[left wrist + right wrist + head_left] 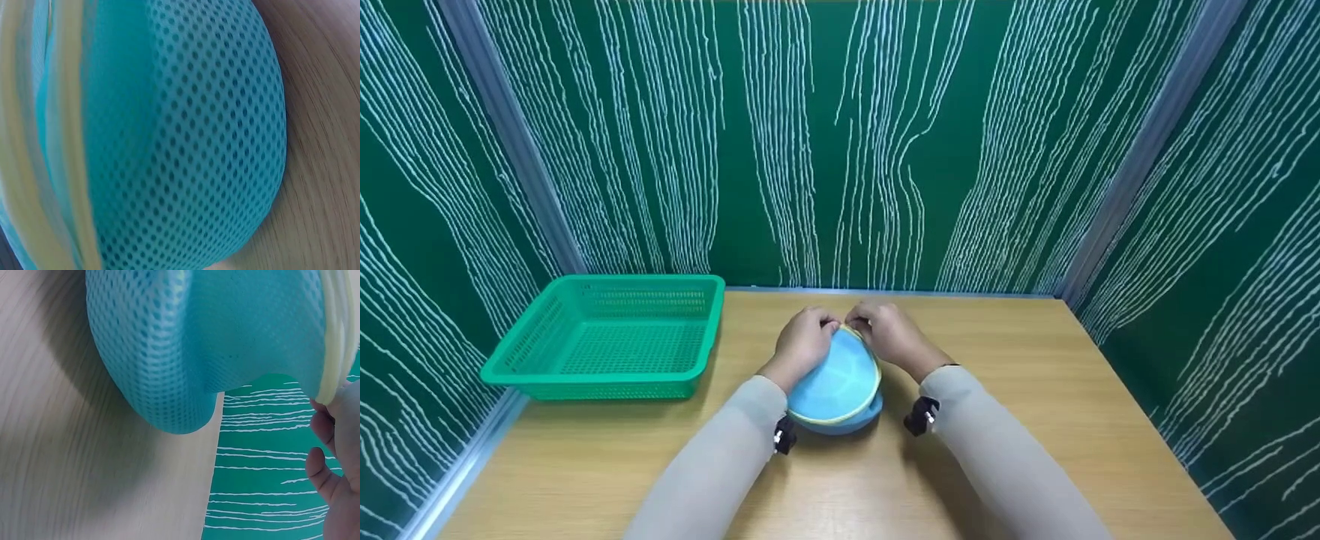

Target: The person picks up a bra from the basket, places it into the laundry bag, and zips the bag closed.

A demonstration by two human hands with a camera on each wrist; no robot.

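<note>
Pouch of blue mesh sits on the table before you, narrow tip aimed at the back wall, long axis running away and leaning slightly right; your left hand and right hand pinch its yellow edging there.

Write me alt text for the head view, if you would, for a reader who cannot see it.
A person's left hand and right hand pinch the far edge of a blue bag with yellow trim on a wooden table. A green basket stands to the left, and green walls with wavy white lines rise behind.
</note>
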